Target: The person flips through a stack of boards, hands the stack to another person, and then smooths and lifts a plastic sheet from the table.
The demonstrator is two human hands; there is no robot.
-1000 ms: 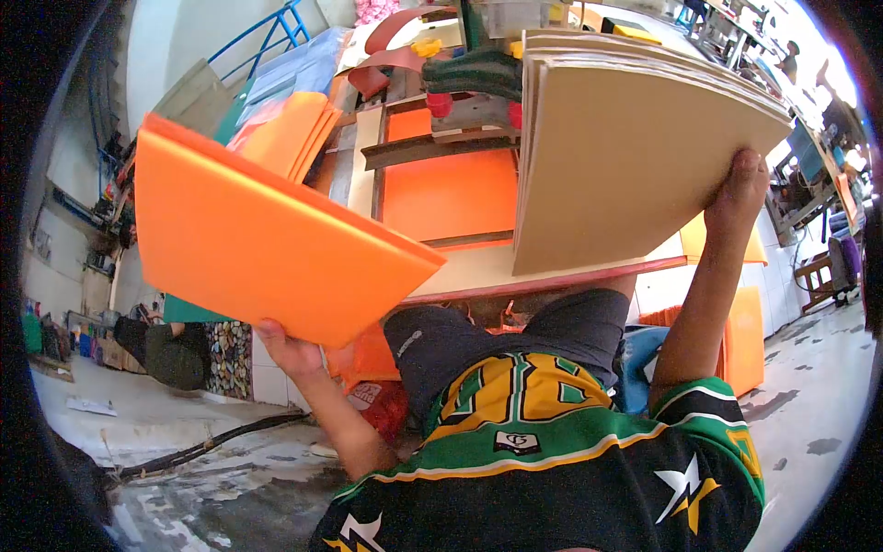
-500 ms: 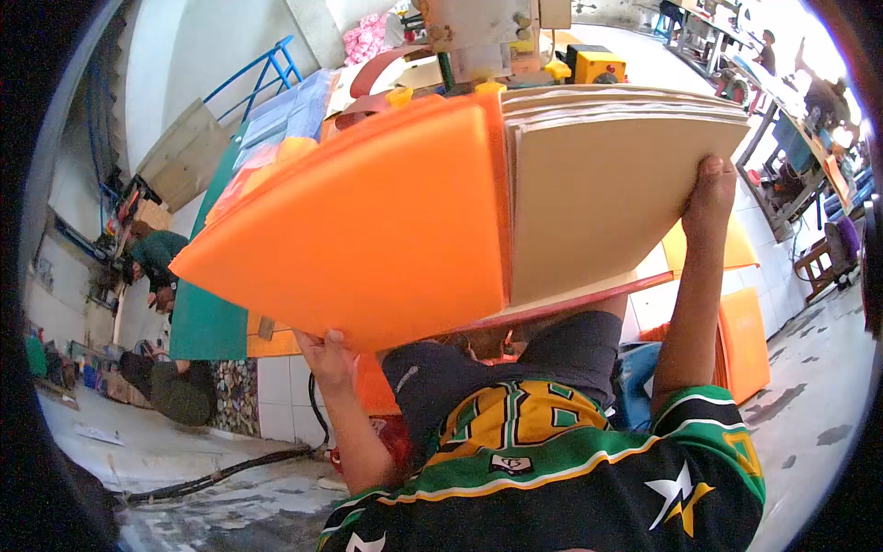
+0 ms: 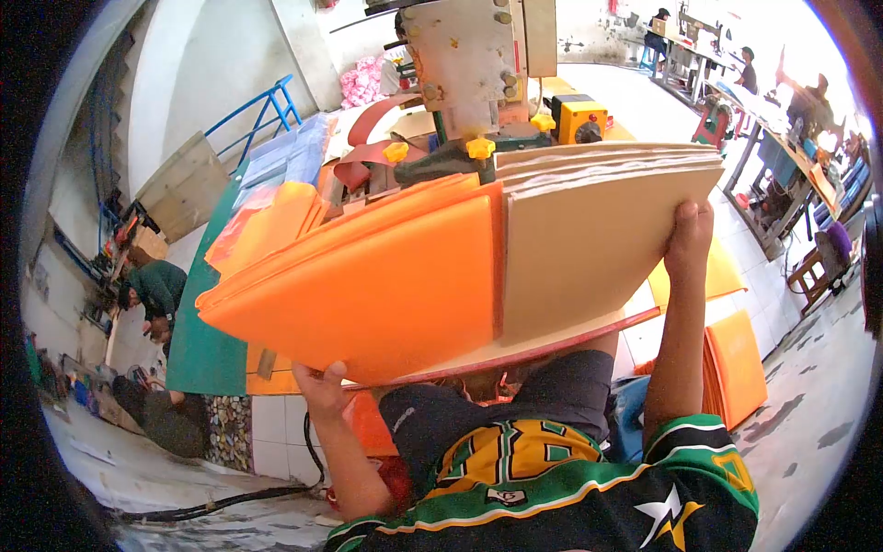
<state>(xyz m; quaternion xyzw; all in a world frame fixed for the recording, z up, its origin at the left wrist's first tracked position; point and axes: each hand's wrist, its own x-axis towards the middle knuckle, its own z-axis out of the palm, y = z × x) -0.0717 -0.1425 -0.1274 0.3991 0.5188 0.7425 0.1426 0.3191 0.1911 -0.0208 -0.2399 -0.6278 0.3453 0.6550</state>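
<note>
A stack of folded orange sheets (image 3: 368,285) is gripped at its lower edge by my left hand (image 3: 324,391), thumb and fingers closed on it. My right hand (image 3: 690,237) clasps the right edge of a stack of tan boards (image 3: 602,248). The inner edges of the two stacks meet in front of me, above the work table (image 3: 552,342). Behind them stands a machine (image 3: 463,69) with yellow knobs. The stacks hide much of the tabletop.
More folded orange sheets (image 3: 290,216) and clear plastic (image 3: 285,164) lie at the table's left. A yellow control box (image 3: 581,120) sits beside the machine. Orange stacks (image 3: 734,363) stand low at right. Co-workers (image 3: 158,285) are at left and far right.
The orange stack has moved right until it meets the tan boards, and both stacks have come lower. The view has tilted up, showing more of the machine and room.
</note>
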